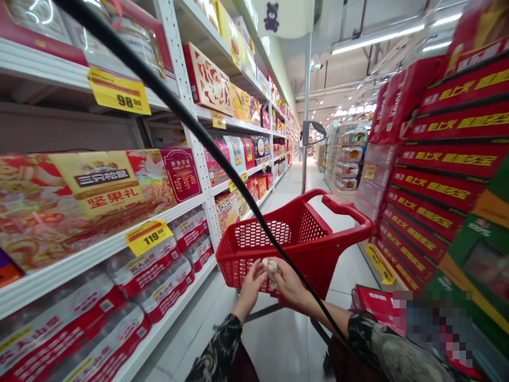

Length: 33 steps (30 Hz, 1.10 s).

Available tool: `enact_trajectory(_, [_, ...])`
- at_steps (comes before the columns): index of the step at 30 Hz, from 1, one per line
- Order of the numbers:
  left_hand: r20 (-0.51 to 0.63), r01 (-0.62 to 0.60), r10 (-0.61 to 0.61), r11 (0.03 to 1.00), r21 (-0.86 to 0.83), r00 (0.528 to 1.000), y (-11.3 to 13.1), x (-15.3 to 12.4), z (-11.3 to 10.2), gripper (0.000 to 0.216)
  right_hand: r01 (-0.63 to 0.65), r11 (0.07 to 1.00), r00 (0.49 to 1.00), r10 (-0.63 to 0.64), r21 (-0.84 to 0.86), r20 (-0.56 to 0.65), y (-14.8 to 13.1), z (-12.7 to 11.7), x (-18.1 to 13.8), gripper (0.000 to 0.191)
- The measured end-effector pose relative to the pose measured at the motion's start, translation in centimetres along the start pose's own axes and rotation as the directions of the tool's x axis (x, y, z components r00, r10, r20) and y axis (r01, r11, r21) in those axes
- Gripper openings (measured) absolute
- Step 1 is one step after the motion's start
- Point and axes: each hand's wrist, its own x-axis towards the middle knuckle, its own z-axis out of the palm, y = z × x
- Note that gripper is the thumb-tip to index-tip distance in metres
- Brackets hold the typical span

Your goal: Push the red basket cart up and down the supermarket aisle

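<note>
Both hands are raised together at the near rim of a red shopping trolley basket (278,241). The left hand (251,285) and the right hand (290,284) meet around a small whitish crumpled object (271,265). The fingers of both are curled in narrowly and pinch it from either side. What the object is cannot be told at this size. It sits just at the basket's near edge, touching both hands, roughly level with the rim. Both forearms wear dark patterned sleeves (218,350).

The basket has perforated walls. Its red handle (347,206) loops over the far right corner. It stands on a pale tiled floor (274,339) in a shop aisle.

A black cable (186,118) runs diagonally from the upper left down across the basket and over the right forearm, close to the camera.

On the left, white shelving (75,265) carries a large gift box with a yellow label (101,183) on the middle shelf. A yellow price tag reading 119 (148,237) is clipped to that shelf's front edge, and another reading 98 (119,91) to the edge of the shelf above. Shrink-wrapped packs of bottles (159,276) fill the shelves below.

On the right, red cartons with yellow lettering (441,159) are stacked high beside the aisle. A grey pole (306,106) stands beyond the basket.
</note>
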Motion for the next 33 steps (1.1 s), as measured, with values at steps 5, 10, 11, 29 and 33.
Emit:
enact_trajectory(5, [0.056,0.092,-0.074,0.705,-0.703,0.996,1.2,-0.6,3.6,0.051,-0.370,0.837,0.894,0.438,0.403,-0.089,-3.0,1.2,2.7,0.017])
enact_trajectory(10, [-0.036,0.117,-0.207,0.679,-0.725,0.978,2.2,0.2,2.5,0.032,-0.421,0.885,0.892,0.444,0.198,-0.091,-3.4,-0.1,3.3,0.020])
enact_trajectory(11, [-0.071,0.132,-0.251,0.708,-0.694,0.965,2.1,0.4,1.9,0.031,-0.324,0.944,0.937,0.329,0.057,-0.116,-3.5,-0.6,3.3,0.024])
enact_trajectory(29, [-0.240,0.329,-0.340,0.940,-0.088,0.909,-3.0,0.7,-8.3,0.051,0.604,0.721,0.793,-0.501,-0.339,0.346,1.0,5.5,7.1,0.036])
enact_trajectory(33, [-0.298,0.098,0.077,0.842,0.531,0.952,-2.5,4.3,-10.6,0.065,0.546,0.692,0.837,-0.470,-0.473,0.278,1.7,4.6,10.0,0.031])
